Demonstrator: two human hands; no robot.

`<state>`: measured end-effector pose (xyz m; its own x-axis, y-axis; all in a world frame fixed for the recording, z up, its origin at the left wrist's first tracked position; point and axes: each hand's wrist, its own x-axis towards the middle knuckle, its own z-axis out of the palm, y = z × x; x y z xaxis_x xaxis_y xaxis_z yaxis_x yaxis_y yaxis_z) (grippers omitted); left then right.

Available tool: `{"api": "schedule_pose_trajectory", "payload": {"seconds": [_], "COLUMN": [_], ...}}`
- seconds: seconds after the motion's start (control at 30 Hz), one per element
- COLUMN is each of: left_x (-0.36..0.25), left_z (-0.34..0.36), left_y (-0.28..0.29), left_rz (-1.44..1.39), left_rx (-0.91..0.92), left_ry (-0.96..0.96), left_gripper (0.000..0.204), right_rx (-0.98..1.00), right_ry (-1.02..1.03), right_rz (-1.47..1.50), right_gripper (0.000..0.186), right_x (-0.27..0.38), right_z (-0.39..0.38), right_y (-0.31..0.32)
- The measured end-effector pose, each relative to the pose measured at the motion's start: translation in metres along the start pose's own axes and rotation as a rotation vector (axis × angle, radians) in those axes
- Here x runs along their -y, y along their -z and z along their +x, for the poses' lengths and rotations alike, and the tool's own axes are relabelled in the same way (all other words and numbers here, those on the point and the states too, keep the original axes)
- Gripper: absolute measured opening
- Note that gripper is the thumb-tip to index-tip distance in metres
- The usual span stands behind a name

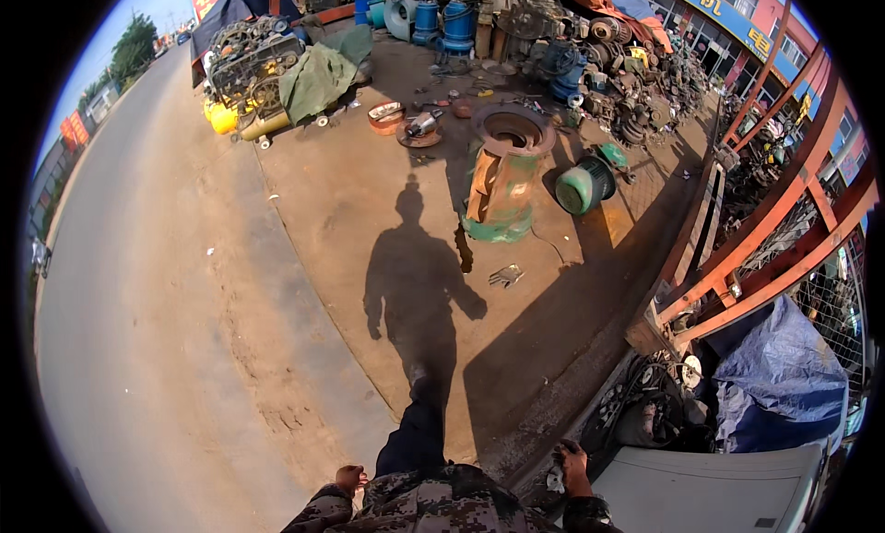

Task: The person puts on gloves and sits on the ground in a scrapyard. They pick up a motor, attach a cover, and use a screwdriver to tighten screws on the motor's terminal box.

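While the person stood on the stained concrete yard, these were the particulars, each placed against the green cylindrical casing (502, 196).

Landmark: the green cylindrical casing stood upright in the middle of the yard, a rusty ring on its top and a torn brown patch down its side.

Right hand: the right hand (573, 467) hung low at the person's side, well short of the casing, fingers curled shut around a pale crumpled rag (555, 479).

Left hand: the left hand (349, 479) hung at the other side, also well short of the casing, fingers loosely curled; nothing showed in it.

Glove: a grey work glove (506, 275) lay flat on the concrete just in front of the casing, apart from both hands.

Motor: a green motor housing (584, 186) lay on its side just right of the casing.

Scrap: heaps of rusty gears and machine parts (636, 86) rose behind and to the right of the casing; a green tarpaulin (318, 76) covered machinery behind and to its left.

Progress: judging from the stance, only the rag was in hand; the casing and the glove lay untouched, well ahead of the person, so nearly all the work appeared to remain.
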<state>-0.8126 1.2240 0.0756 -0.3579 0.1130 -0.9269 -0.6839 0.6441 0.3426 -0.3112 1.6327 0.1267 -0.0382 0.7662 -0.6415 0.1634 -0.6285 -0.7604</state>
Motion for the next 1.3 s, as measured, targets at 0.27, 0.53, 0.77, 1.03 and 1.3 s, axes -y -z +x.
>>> {"api": "schedule_pose_trajectory", "payload": {"seconds": [0.27, 0.53, 0.77, 1.03, 1.3], "left_x": [-0.262, -0.498, -0.500, -0.477, -0.497], "left_z": [0.117, 0.086, 0.084, 0.060, 0.067], "left_y": [-0.130, -0.215, -0.260, -0.362, -0.447], "left_rz": [0.022, -0.081, -0.434, -1.073, -1.153], "left_rx": [0.103, 0.100, -0.113, -0.001, 0.238], "left_ry": [-0.122, -0.405, -0.263, -0.042, 0.147], "left_gripper": [0.021, 0.025, 0.027, 0.035, 0.042], "right_rx": [-0.118, -0.147, 0.014, 0.206, 0.359], "right_ry": [-0.412, -0.576, -0.411, -0.252, -0.345], "right_rz": [-0.228, 0.210, 0.139, -0.324, -0.594], "right_gripper": [0.036, 0.041, 0.043, 0.041, 0.032], "right_x": [-0.009, 0.092, 0.263, 0.432, 0.405], "right_z": [-0.035, 0.134, 0.366, 0.524, 0.592], "right_y": [-0.025, -0.037, -0.108, -0.201, -0.266]}}
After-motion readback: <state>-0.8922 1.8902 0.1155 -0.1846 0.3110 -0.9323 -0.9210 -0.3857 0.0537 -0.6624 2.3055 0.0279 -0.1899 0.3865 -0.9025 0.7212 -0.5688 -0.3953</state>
